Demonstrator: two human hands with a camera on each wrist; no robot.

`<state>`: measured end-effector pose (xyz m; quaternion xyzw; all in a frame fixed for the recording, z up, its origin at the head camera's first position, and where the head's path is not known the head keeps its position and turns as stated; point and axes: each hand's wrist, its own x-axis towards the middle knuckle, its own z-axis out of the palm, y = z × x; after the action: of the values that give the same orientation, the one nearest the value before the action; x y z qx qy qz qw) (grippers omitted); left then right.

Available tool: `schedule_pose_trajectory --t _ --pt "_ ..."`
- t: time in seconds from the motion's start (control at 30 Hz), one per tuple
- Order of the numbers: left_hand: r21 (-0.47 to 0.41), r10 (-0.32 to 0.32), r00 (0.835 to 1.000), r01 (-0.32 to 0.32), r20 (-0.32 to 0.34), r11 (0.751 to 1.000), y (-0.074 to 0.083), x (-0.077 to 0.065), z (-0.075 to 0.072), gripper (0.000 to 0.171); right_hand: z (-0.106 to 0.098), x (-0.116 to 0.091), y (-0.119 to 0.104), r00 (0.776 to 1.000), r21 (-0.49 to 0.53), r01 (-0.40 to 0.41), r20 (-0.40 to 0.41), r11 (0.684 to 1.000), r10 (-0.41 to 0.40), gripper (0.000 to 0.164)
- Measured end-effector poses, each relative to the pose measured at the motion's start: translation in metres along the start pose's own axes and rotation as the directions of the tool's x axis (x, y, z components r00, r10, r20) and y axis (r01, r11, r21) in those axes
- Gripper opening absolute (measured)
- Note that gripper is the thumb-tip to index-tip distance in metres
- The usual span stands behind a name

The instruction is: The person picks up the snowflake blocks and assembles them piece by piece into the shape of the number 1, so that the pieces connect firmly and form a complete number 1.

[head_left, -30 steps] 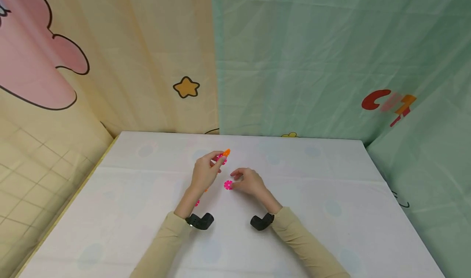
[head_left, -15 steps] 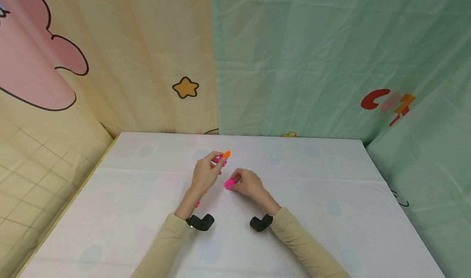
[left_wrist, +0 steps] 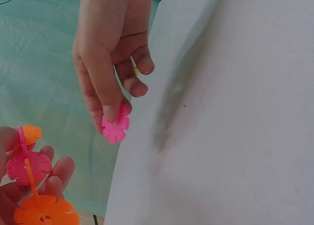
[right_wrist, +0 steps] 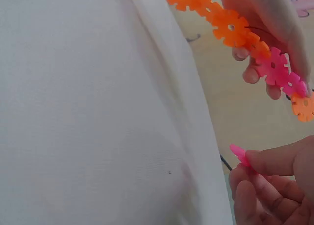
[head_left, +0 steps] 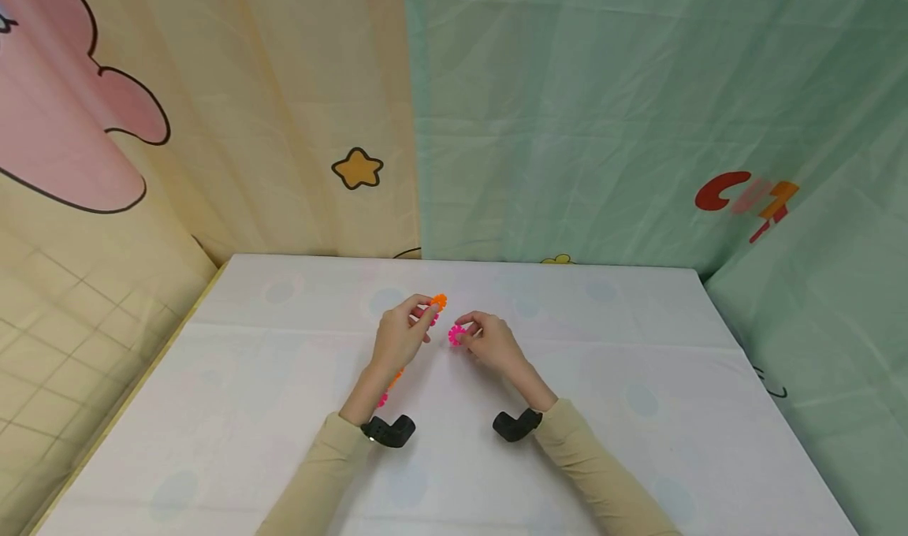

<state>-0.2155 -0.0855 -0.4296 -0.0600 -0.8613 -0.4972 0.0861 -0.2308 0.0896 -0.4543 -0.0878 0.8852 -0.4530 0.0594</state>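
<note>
Pink and orange notched plastic discs, flower-shaped interlocking pieces, are joined into a chain [right_wrist: 230,28]. My left hand [head_left: 399,335] pinches this chain near its far end, where an orange disc [head_left: 440,302] sticks out past the fingertips. The rest of the chain hangs back under the left hand and wrist, partly hidden by them in the head view. A single pink disc [left_wrist: 116,129] is pinched at its edge between the thumb and finger of my right hand [head_left: 495,345]. It is held just right of the chain's orange end, apart from it.
A white cloth with faint pale spots covers the table [head_left: 603,457]. Behind it hang a beige curtain [head_left: 298,126] and a green curtain [head_left: 553,126] with cartoon prints. Black wrist cameras [head_left: 388,432] sit on both forearms.
My right hand has closed its fingers on the pink disc and moved it away from me and slightly right. The left hand stays nearly in place, and its orange end disc has turned to show more face.
</note>
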Motion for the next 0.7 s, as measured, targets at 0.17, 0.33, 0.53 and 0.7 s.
schedule_pose_trajectory --t 0.17,0.33,0.53,0.7 --pt "-0.026 0.002 1.0 -0.001 0.024 1.0 0.0 -0.001 0.001 0.021 -0.01 0.002 -0.003 0.994 0.085 0.016 -0.107 0.996 -0.007 0.021" --pt "-0.046 0.007 0.999 -0.005 0.05 0.999 0.0 -0.003 0.005 0.019 -0.02 0.002 -0.01 0.979 0.177 0.084 -0.2 0.981 -0.048 0.021" --pt "-0.054 0.032 0.996 -0.028 0.085 0.998 0.003 -0.006 0.01 0.014 -0.03 0.002 -0.017 0.964 0.241 0.15 -0.25 0.959 -0.088 0.022" --pt "-0.044 0.053 0.995 -0.049 0.087 0.998 0.006 -0.006 0.015 0.012 -0.036 0.002 -0.021 0.965 0.273 0.16 -0.243 0.949 -0.093 0.026"
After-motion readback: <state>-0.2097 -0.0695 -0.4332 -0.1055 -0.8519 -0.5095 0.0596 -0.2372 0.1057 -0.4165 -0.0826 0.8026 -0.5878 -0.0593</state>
